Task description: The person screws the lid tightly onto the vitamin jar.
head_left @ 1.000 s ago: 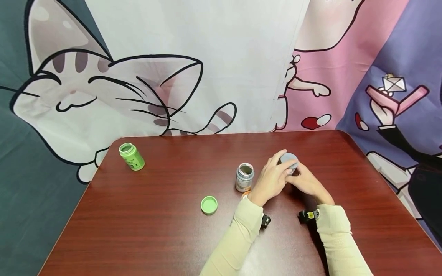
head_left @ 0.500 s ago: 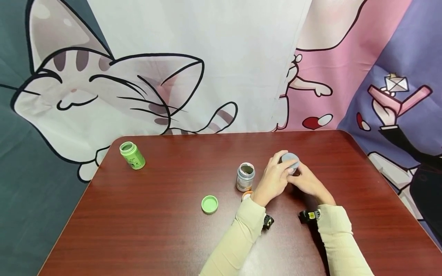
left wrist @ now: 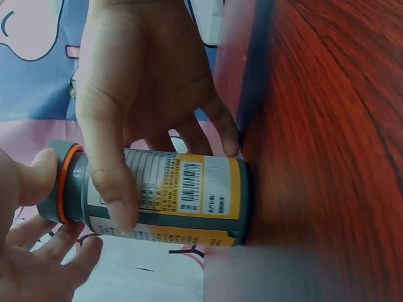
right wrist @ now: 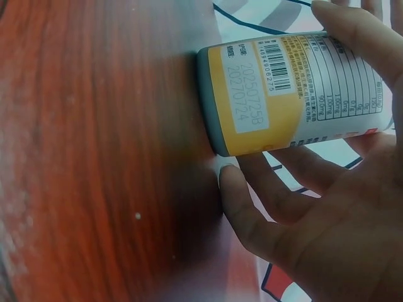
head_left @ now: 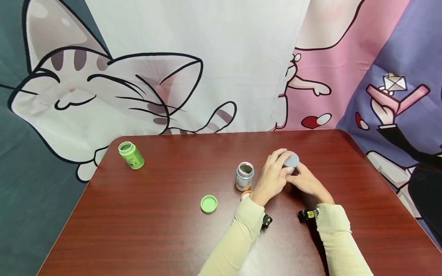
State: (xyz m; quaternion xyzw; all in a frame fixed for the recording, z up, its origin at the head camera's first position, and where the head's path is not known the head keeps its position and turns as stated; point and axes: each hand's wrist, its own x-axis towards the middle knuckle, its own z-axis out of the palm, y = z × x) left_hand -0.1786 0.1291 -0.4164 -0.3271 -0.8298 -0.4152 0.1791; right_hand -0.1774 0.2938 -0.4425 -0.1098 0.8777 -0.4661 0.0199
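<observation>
A grey pill bottle [left wrist: 160,185] with a yellow and white printed label stands upright on the table in front of me. Its grey cap [head_left: 292,160] is on the neck, with an orange ring beneath it in the left wrist view. My left hand [head_left: 271,180] grips the cap from the left, thumb and fingers around its side. From the right, my right hand [head_left: 306,184] holds the bottle's body, the thumb across the label in the left wrist view. The bottle's base is at the table surface in the right wrist view.
Left of my hands stands an open grey bottle [head_left: 244,178], and an orange-rimmed lid [head_left: 246,195] lies partly behind my left wrist. A green lid [head_left: 208,204] lies further left. An open green bottle [head_left: 132,155] stands near the table's [head_left: 155,237] far left corner.
My left fingers have shifted slightly back on the cap, so more of its top shows. My right hand keeps its hold on the bottle in the same place.
</observation>
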